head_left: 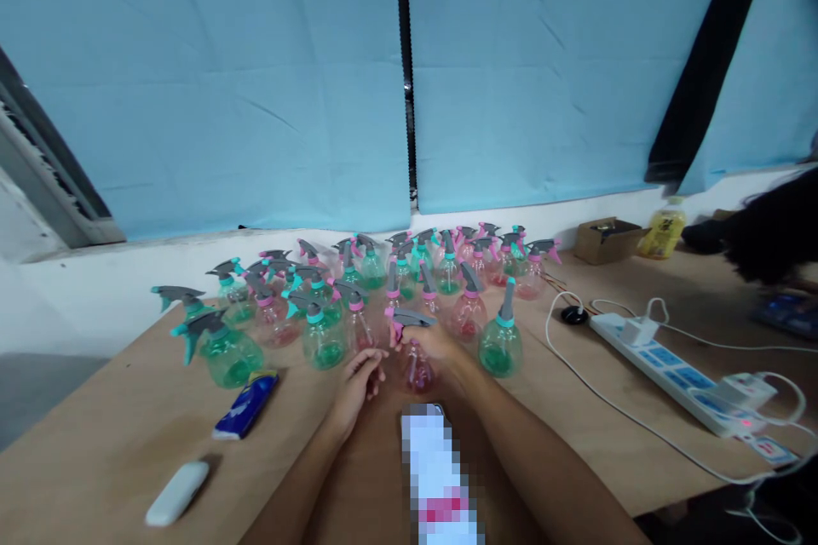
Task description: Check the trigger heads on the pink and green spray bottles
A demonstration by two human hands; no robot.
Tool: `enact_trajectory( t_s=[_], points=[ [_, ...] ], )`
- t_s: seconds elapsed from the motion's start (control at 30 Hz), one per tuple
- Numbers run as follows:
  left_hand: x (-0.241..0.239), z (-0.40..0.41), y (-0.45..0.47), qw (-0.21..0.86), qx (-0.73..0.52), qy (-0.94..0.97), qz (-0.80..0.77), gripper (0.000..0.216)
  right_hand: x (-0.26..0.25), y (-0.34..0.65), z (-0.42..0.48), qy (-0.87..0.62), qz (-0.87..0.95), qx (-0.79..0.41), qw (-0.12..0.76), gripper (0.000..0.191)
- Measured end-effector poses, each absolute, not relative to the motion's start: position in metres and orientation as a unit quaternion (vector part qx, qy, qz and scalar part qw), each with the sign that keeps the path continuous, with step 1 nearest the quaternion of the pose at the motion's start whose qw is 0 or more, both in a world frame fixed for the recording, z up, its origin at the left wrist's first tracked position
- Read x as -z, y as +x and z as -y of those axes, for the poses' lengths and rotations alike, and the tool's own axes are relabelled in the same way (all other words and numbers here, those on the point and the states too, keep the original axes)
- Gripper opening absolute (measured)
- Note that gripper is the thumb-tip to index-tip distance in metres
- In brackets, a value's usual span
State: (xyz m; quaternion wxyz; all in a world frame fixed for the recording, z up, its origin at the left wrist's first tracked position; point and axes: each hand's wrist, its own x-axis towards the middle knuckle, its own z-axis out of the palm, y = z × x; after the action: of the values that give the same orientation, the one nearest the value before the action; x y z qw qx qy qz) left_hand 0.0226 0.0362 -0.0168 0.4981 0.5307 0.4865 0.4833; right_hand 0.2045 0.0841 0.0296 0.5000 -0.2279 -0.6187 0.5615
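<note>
A pink clear spray bottle (415, 370) with a grey trigger head stands on the wooden table (128, 434) right in front of me. My right hand (434, 342) is wrapped around its neck and cap. My left hand (354, 383) sits just left of the bottle, fingers curled toward its body, touching or nearly touching it. Behind them stand several more spray bottles, green (499, 341) and pink (466, 311), with grey, teal and pink trigger heads.
A blue packet (246, 404) and a white oblong object (177, 492) lie at the left front. A white power strip (677, 370) with cables runs along the right. A cardboard box (606, 240) and a yellow bottle (663, 230) stand at the back right. A dark sleeve (767, 234) reaches in from the right.
</note>
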Motion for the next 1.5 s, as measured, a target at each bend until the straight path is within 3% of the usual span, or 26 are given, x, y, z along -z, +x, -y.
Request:
enact_trajectory(
  t_s=[0.23,0.47,0.67,0.8,1.03,1.27,1.5],
  points=[
    [0.015,-0.032,0.026,0.450,-0.494,0.557,-0.493,0.041,-0.015,0.202,-0.086,-0.241,0.627,-0.519,0.529,0.014],
    [-0.001,-0.001,0.032,0.234,-0.503,0.687,-0.469,0.026,-0.006,0.194,-0.076,-0.287,0.612,-0.387,0.627,0.029],
    [-0.005,0.016,0.041,0.252,-0.442,0.752,-0.419,0.017,-0.012,0.180,-0.070,-0.325,0.644,-0.268,0.638,0.008],
    [0.001,0.016,0.043,0.240,-0.412,0.789,-0.387,0.018,-0.020,0.166,-0.066,-0.326,0.671,-0.283,0.603,0.009],
    [0.012,0.014,0.045,0.226,-0.361,0.834,-0.350,0.021,-0.050,0.136,-0.058,-0.252,0.738,-0.388,0.491,0.028],
    [0.016,0.002,0.032,0.232,-0.408,0.788,-0.398,0.013,-0.074,0.103,-0.054,-0.212,0.801,-0.370,0.420,0.021],
    [0.025,-0.009,0.032,0.341,-0.489,0.638,-0.487,0.008,-0.079,0.079,-0.051,-0.186,0.833,-0.363,0.374,0.017]
  ],
)
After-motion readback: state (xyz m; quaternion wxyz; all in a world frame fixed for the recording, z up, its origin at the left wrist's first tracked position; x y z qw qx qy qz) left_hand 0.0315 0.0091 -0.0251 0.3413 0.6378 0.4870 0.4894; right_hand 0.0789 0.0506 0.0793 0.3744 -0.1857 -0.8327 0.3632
